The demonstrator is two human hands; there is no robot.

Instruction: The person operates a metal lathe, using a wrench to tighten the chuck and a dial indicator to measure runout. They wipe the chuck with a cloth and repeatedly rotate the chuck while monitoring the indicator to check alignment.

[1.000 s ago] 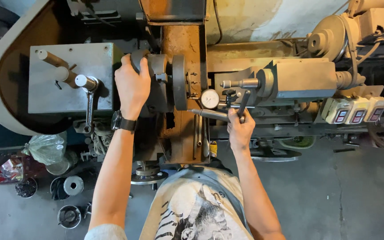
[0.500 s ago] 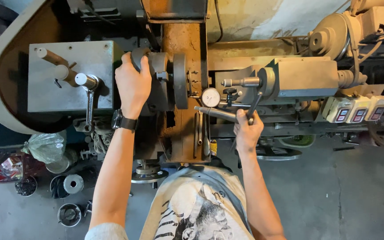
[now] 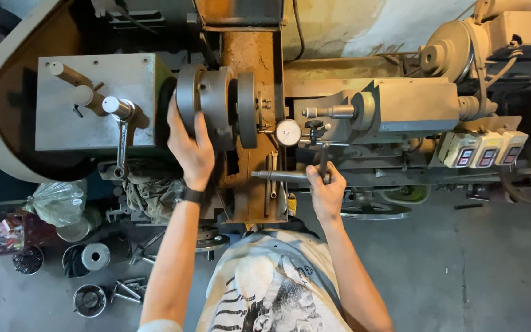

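A grey metal lathe fills the upper half of the head view. My left hand (image 3: 190,146) lies on the round steel chuck (image 3: 215,106), fingers wrapped over its near rim. My right hand (image 3: 326,187) is closed around a dark upright handle (image 3: 324,161) on the carriage, just right of a steel bar (image 3: 279,176) that sticks out toward me. A round white dial gauge (image 3: 288,132) stands between the two hands, in front of the tailstock (image 3: 394,107).
A lever with a round knob (image 3: 120,117) juts from the headstock box on the left. A switch box with three white buttons (image 3: 483,149) sits at the right. A plastic bag (image 3: 60,202), rags and several round metal parts (image 3: 95,256) lie on the floor at lower left.
My right hand has slid down and a little right along the carriage handle. My left hand stays on the chuck. The camera view has shifted slightly.
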